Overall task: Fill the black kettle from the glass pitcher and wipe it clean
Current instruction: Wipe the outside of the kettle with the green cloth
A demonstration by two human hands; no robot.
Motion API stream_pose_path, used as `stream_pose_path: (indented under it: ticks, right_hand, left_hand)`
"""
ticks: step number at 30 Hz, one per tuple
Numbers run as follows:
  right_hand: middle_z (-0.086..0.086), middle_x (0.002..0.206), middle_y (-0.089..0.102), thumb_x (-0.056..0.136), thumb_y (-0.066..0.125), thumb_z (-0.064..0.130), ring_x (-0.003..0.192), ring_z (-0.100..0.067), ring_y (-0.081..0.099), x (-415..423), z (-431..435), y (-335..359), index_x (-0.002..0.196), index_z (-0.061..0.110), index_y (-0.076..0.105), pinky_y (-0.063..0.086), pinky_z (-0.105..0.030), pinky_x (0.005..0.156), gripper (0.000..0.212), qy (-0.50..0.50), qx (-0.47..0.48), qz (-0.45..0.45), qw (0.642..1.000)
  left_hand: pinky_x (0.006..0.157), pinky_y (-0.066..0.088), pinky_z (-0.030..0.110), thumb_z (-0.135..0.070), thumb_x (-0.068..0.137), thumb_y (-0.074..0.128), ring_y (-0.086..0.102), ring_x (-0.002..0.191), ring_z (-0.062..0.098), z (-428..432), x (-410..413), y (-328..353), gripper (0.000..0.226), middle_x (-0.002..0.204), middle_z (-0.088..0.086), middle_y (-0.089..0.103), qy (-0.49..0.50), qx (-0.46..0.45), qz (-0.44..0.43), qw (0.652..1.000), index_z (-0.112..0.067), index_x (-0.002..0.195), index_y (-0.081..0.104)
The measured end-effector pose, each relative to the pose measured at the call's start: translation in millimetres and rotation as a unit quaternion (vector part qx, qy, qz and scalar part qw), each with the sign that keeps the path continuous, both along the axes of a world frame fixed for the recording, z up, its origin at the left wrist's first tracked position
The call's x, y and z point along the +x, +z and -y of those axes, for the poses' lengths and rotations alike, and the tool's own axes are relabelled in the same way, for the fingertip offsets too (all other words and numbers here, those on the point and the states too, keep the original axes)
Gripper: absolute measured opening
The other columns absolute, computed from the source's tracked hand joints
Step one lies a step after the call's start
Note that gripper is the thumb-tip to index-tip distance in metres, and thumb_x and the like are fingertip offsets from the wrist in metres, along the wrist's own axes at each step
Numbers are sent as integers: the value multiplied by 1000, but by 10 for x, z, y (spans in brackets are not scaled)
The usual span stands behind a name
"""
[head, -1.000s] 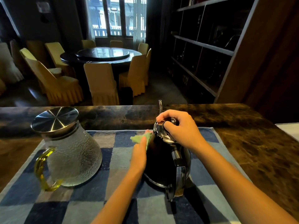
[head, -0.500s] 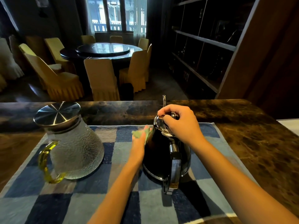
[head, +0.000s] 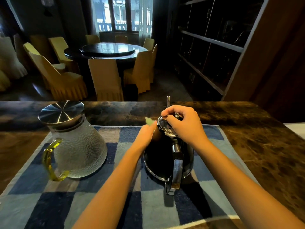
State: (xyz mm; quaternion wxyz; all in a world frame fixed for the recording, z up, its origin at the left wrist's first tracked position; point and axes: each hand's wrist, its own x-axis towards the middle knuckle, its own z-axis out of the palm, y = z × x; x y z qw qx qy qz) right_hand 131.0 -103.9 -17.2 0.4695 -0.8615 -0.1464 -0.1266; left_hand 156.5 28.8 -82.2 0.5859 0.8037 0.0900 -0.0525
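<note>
The black kettle [head: 158,156] stands on a blue checked mat [head: 115,204], its chrome handle facing me and its thin spout pointing away. My right hand [head: 183,124] grips the shiny lid on top of the kettle. My left hand [head: 145,136] presses a small pale green cloth [head: 149,121] against the kettle's upper left side; most of the cloth is hidden behind the hand. The glass pitcher [head: 77,146], textured with a steel lid and a yellow handle, sits upright on the mat to the left, apart from both hands.
The mat lies on a dark marbled counter [head: 255,146]. Beyond the counter's far edge are a round dining table [head: 105,50] with yellow-covered chairs and dark wall shelves [head: 211,47] on the right.
My left hand has slid the cloth upward along the kettle's left side toward the lid. The right hand stays on the lid. The view has tilted slightly.
</note>
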Motion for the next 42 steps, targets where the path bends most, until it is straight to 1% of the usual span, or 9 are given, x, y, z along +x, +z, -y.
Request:
stream_pose_path:
  ticks: [6,11,15,21,24,28,32,36,42]
  right_hand:
    - [12,80,71,79,56,24,77,-9,65,-1,13,2,75,37,69,57,-44,72,19,0,-4,5,1000]
    - [13,80,72,77,55,27,78,-10,66,-21,13,5,74,38,69,57,-43,72,18,-1,-1,5,1000]
    - [9,78,72,73,52,32,76,-15,67,-21,10,16,71,40,68,57,-45,71,18,-3,-2,1,1000]
    - [9,78,72,77,55,28,76,-14,67,-46,3,27,69,40,67,58,-44,72,19,-3,-1,1,1000]
    - [8,78,72,76,55,29,77,-15,67,-44,-3,36,69,40,67,58,-45,72,18,-1,-1,2,1000]
    - [9,78,72,78,56,27,76,-15,67,-53,3,41,69,40,66,58,-45,71,18,-2,-2,4,1000]
    - [8,77,72,78,55,28,74,-17,66,-62,4,42,71,38,67,58,-45,68,17,0,-6,0,1000]
    - [8,77,72,79,56,27,73,-16,66,-70,17,47,70,39,66,58,-46,68,18,6,-7,3,1000]
    - [10,80,71,82,57,28,75,-16,66,-59,48,51,79,35,69,57,-45,70,14,31,-14,3,999]
  left_hand:
    - [70,52,44,-41,96,44,61,77,27,78,-760,-333,40,81,18,63,171,-164,55,970,-8,83,63]
    - [49,40,14,-40,90,42,50,53,5,351,-1237,-86,33,63,-3,55,166,-229,147,948,-14,74,56]
    - [93,30,-4,-49,93,34,34,124,-22,646,-1535,-29,47,135,-42,39,49,-198,257,945,-41,139,32]
    - [109,28,15,-54,86,46,26,135,-12,800,-1686,-153,50,141,-42,28,53,-168,235,956,-72,126,22]
    - [109,30,14,-82,63,52,33,135,-6,752,-1645,-182,70,137,-37,35,57,-218,169,960,-61,124,26]
    - [90,50,16,-42,90,56,62,107,-1,630,-1536,-63,43,112,-16,70,3,-280,73,957,-28,130,48]
    - [87,51,30,-62,82,51,62,89,5,380,-1515,146,56,95,1,66,-90,-122,103,983,-10,101,59]
    - [75,47,37,-40,98,36,53,70,22,160,-1576,304,40,77,10,58,-132,53,141,980,-8,80,53]
    - [63,48,33,-47,91,38,53,63,12,-136,-1579,553,41,64,-8,56,-99,60,166,979,-16,71,56]
